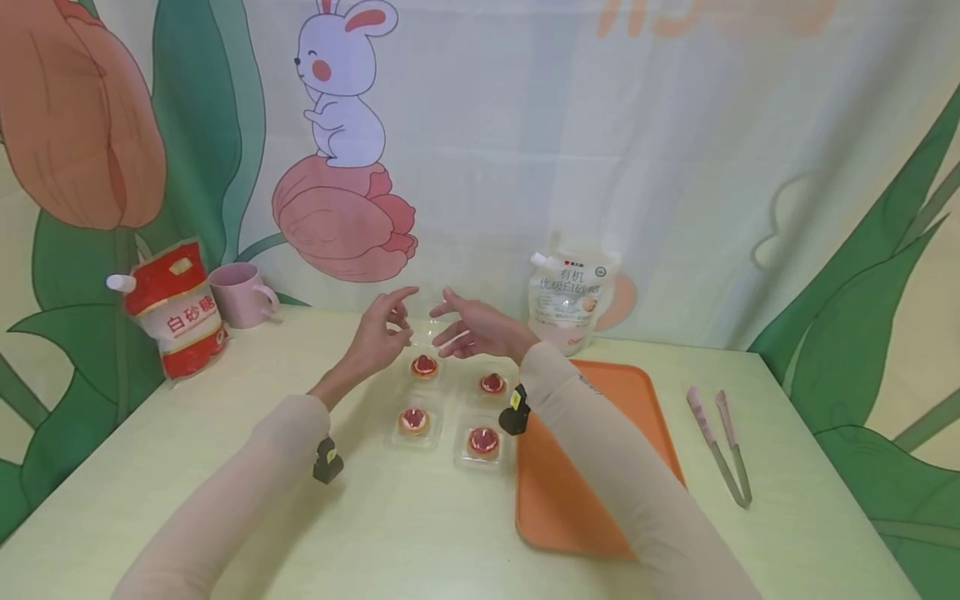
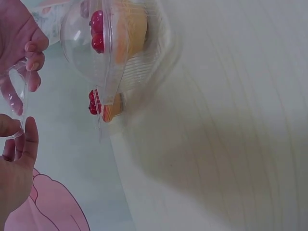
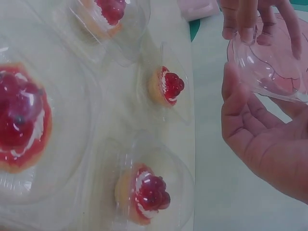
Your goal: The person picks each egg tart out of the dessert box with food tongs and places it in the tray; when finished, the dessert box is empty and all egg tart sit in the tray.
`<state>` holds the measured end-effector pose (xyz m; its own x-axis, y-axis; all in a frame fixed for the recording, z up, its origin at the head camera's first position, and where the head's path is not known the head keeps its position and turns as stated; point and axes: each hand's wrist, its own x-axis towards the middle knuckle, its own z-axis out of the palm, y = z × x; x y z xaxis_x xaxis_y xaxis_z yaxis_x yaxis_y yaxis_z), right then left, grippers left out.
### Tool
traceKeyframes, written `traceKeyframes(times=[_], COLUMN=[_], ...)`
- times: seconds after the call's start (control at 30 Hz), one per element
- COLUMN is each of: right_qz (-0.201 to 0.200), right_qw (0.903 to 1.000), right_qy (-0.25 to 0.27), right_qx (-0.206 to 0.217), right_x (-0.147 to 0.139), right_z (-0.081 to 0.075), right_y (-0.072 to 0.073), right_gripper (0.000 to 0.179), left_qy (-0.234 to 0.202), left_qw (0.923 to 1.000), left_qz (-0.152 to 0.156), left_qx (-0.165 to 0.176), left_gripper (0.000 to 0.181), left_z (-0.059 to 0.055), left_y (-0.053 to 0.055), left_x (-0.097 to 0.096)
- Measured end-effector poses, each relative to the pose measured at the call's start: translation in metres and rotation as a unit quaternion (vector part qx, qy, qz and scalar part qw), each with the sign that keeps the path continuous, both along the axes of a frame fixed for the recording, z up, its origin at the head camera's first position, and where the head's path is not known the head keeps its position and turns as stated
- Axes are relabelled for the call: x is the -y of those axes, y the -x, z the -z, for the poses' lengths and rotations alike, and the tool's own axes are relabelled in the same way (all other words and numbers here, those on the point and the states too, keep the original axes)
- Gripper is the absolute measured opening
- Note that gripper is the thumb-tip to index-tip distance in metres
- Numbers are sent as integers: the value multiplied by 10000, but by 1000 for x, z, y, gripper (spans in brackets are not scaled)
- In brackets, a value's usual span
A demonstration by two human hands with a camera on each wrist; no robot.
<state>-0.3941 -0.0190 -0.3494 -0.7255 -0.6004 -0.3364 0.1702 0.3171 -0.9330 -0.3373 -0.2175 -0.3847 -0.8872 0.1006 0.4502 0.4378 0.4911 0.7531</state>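
Right wrist view: the step in hand looks like working a clear shell [image 3: 269, 65], upper right, open or shut; the next move probably calls for even hold. Wrists raised, the left hand [image 1: 381, 329] pinches its rim; the right hand [image 1: 486, 328] grips the opposite edge, fingers parted. Boxed tarts [image 3: 149, 193] sit at left.

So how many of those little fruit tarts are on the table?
4: the far-left tart, the far-right tart, the near-left tart and the near-right tart, all left of the orange tray. The right sleeve could hide others.
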Motion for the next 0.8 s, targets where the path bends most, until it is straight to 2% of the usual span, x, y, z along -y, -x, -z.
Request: traceKeyframes(times=[0.2, 0.3, 0.4, 0.57, 0.8], right_qz=[83, 33, -49, -31, -73], right_qw=[9996, 9982, 9951, 9868, 9772], right_qy=[130, 285, 405, 368, 104], right_qx=[-220, -527, -904, -1579, -2120], right_x=[7, 10, 14, 22, 33], right_z=[2, 4, 6, 7, 5], right_y=[-1, -2, -4, -8, -7], right_gripper=[59, 57, 63, 71, 73], left_qy=[112, 102, -105, -698, -872], left_qw=[9992, 9982, 9963, 9899, 9819], left_qz=[-173, -270, -314, -237, -122], left_qx=[337, 530, 792, 1208, 1679], left_gripper=[68, 70, 70, 71, 73], left_z=[-4, -6, -8, -10, -16], left_y=[0, 1, 1, 3, 5], left_x=[6, 11, 18, 29, 46])
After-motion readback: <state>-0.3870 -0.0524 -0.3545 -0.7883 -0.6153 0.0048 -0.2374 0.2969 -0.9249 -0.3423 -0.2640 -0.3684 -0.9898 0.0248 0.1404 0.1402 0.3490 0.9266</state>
